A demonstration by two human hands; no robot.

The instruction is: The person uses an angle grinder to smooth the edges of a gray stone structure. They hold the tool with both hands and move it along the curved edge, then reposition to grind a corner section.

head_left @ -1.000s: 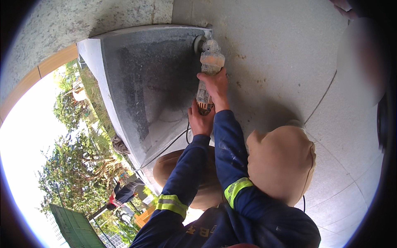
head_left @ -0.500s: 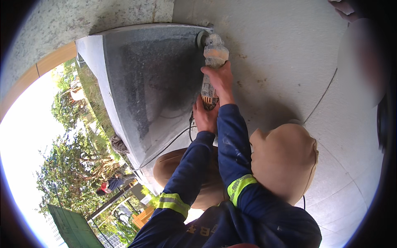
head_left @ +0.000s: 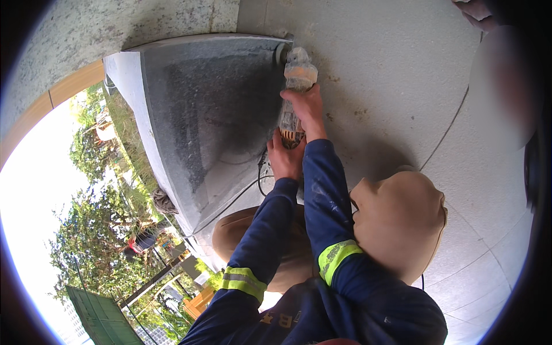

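A dusty angle grinder (head_left: pixel 300 72) lies along the right edge of a dark grey stone slab (head_left: pixel 213 109). Its small round disc (head_left: pixel 281 53) rests against the slab near the slab's far right corner. My right hand (head_left: pixel 306 108) is closed round the middle of the grinder's body, thumb on the left side. Lower down, my left hand (head_left: pixel 285 158) grips the rear end, by the orange vents. A black power cord (head_left: pixel 230 204) runs from the grinder's rear across the slab's near end. Whether the disc is spinning cannot be made out.
Grey floor or wall surface (head_left: pixel 379 69) extends to the right. Speckled stone (head_left: pixel 172 17) borders the far side. A dark crumpled rag (head_left: pixel 164 201) lies by the slab's left edge. Beyond are plants, another person (head_left: pixel 141 241) and a green metal panel (head_left: pixel 103 316). My bent knees frame my arms.
Both hands keep their grip, and the grinder stays almost in place at the slab's edge. The view has shifted slightly. The distant person at the left has changed posture.
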